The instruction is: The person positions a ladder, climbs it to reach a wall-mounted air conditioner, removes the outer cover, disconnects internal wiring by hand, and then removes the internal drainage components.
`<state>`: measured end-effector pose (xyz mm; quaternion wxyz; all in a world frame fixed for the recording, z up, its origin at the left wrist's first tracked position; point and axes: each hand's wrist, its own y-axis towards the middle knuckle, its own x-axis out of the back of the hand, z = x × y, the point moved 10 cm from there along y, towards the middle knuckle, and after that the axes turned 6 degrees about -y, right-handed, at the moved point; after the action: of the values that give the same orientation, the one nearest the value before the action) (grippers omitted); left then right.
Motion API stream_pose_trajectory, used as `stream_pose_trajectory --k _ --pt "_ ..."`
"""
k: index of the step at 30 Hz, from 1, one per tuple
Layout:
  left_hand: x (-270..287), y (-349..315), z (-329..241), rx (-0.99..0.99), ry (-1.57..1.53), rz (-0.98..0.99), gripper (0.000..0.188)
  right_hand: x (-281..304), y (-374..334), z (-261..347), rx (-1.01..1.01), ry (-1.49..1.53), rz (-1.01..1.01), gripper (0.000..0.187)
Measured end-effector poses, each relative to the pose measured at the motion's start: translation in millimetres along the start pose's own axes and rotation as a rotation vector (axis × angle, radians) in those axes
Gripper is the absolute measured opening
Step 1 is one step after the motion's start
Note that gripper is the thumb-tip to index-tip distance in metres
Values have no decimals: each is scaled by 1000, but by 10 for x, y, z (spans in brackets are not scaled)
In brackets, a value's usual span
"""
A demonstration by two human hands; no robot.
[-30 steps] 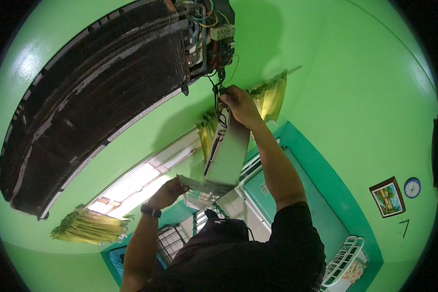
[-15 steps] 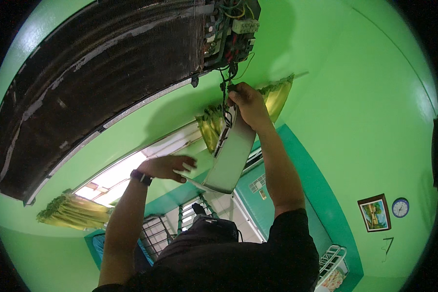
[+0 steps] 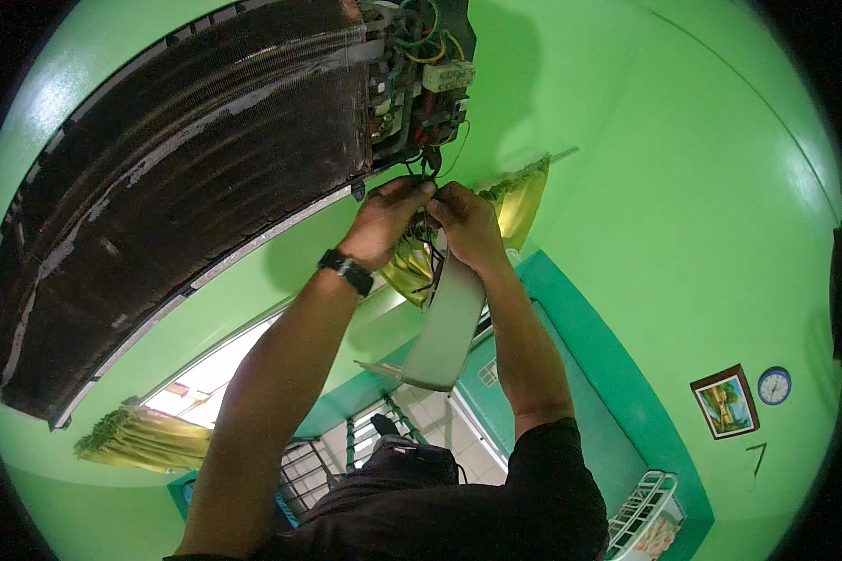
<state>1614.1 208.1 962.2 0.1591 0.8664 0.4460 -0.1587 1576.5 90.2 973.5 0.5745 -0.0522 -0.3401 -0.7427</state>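
Left hand (image 3: 384,222) and right hand (image 3: 471,229) close together, just below the opened wall unit (image 3: 187,187).
Forearms (image 3: 285,369) raised, wrists converging; each grip is pinched on the dark wires (image 3: 431,162) under the unit's wired end, the long pale panel (image 3: 447,327) hanging farther below it.

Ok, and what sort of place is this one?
Probably a room in a home, going by the yellow-green curtains at the window, the framed landscape picture and the round wall clock.
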Motion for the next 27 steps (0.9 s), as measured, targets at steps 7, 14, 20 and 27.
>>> stream_pose_trajectory --k 7,14,20,27 --pt "-51 104 39 -118 58 -257 14 94 -43 -34 -55 -149 -96 31" --pt "62 90 150 -126 -125 -408 14 138 -107 163 -31 -236 -195 22" --pt "6 123 138 -32 -101 -329 16 153 30 -45 20 -101 0 23" --pt "33 66 136 -134 -47 -422 20 130 -104 69 -35 -209 -208 18"
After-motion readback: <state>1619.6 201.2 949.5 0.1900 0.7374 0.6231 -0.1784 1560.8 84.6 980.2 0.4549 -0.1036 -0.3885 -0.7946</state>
